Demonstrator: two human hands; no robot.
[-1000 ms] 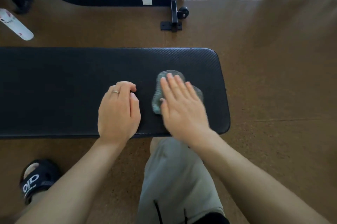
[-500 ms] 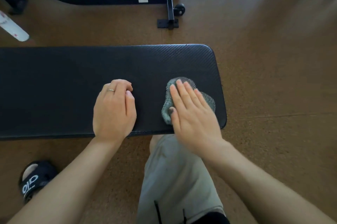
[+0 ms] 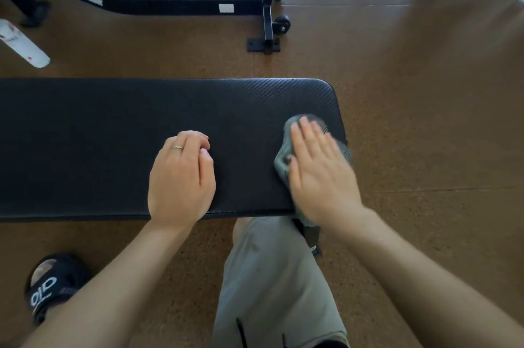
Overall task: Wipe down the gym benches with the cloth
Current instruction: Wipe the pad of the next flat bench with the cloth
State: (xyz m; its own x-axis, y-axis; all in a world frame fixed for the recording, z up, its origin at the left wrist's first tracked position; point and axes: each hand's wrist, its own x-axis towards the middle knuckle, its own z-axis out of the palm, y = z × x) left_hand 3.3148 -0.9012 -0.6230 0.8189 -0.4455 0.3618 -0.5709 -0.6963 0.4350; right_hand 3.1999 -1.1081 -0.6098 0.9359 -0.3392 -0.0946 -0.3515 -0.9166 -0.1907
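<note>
Black textured vinyl pad of the flat gym bench (image 3: pixel 113 149): landmark item, lying crosswise before the person, its rounded end to their right.

Grey crumpled cloth (image 3: pixel 283 159): on the bench pad at its right end, near the front corner, part of it trailing over the front edge.

Right hand (image 3: pixel 320 174): laid flat on the cloth, fingers straight and together, pressing rather than gripping; blurred.

Left hand (image 3: pixel 181 177): resting on the pad left of the cloth, fingers curled under, holding nothing, apparently bracing.

Step in hand, as judged: wiping the right end of the pad. The next move calls for carrying the cloth across the far corner, then leftward along the unwiped length; the bracing left hand lies in that path and would need lifting.

Surroundings: black steel equipment frame with small wheels (image 3: pixel 266 7) on the brown floor beyond the bench; white cylinder (image 3: pixel 22 44) beyond its left part; black sandal (image 3: pixel 51 288) in front.
</note>
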